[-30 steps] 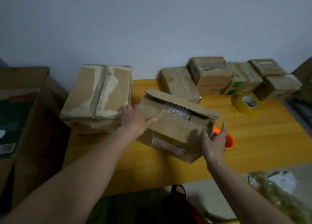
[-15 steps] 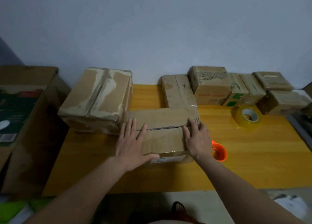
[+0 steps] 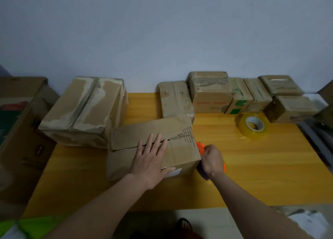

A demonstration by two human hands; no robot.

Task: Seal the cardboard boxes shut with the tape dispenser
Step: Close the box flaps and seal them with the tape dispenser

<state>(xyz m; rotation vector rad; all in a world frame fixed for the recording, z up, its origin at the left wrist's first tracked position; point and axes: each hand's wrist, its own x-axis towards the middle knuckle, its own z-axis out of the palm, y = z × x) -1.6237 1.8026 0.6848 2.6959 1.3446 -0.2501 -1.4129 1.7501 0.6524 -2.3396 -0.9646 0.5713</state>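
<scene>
Left hand (image 3: 150, 159) lies flat, fingers spread, on the box (image 3: 153, 146) near the table's (image 3: 261, 175) front edge, its seam running left to right. Just beside the box's right end, right hand (image 3: 211, 160) grips the orange dispenser (image 3: 201, 147). Tape roll (image 3: 252, 126) sits toward the back right corner, by a pale wall (image 3: 162, 31).

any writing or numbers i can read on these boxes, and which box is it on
"4": handwritten on top of the flat box standing behind the box under the left hand.
A fainter mark left of it, maybe "3": unclear.
Red print on the taller box: too blurred.
White label on the front box: unreadable.
</scene>
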